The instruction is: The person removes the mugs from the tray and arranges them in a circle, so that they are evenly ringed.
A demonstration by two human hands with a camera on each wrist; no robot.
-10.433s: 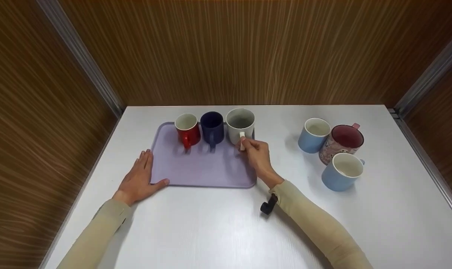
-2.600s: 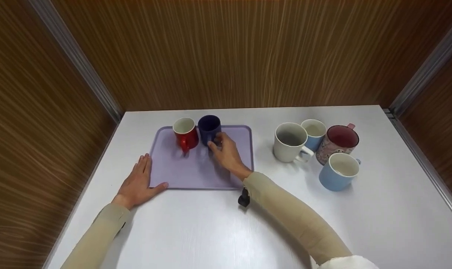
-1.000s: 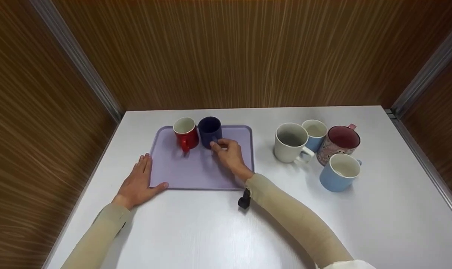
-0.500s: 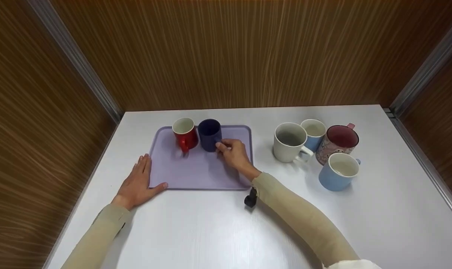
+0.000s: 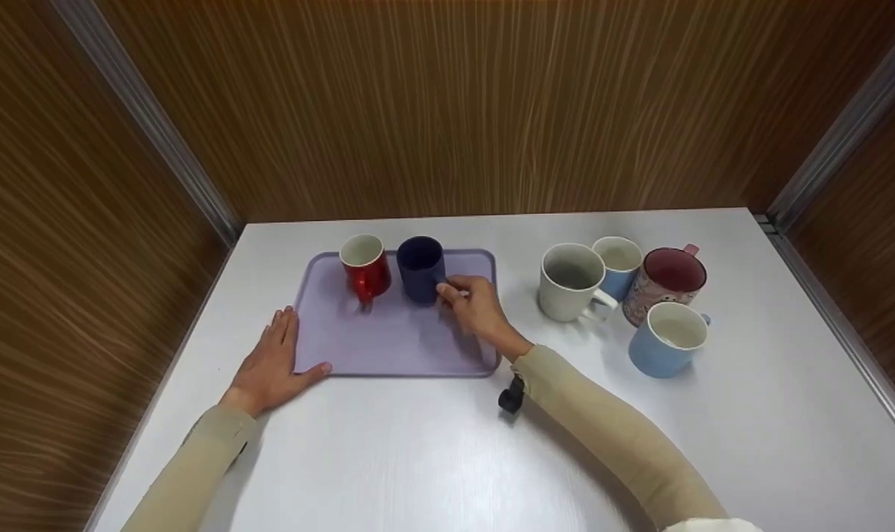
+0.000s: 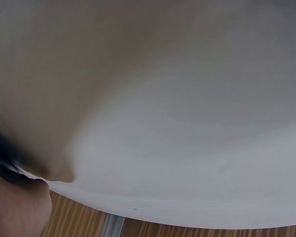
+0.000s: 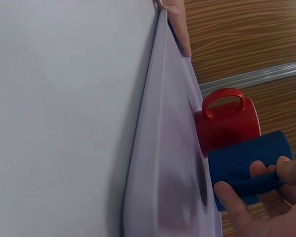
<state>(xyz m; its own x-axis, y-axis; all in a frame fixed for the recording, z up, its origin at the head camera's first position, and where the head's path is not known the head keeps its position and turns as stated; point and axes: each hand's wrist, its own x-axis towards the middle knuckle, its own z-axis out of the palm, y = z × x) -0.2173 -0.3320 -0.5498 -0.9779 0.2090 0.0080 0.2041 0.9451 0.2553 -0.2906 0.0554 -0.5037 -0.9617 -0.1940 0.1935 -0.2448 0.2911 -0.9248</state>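
My right hand grips the handle of a dark blue mug, which is upright at the back middle of the lilac tray. In the right wrist view my thumb and fingers close round the handle of the blue mug; I cannot tell if its base touches the tray. A red mug stands just left of it, handle towards me. My left hand lies flat with straight fingers along the tray's left edge, its thumb at the front left corner.
Right of the tray, on the white table, stand a white mug, two light blue mugs, one behind and one in front, and a pink patterned mug. A wood-grain panel rises behind.
The white mug has gone from the tray to the table at the right. My right hand has since gripped the blue mug, turned its handle rightward and shifted it slightly right. My left hand stayed.
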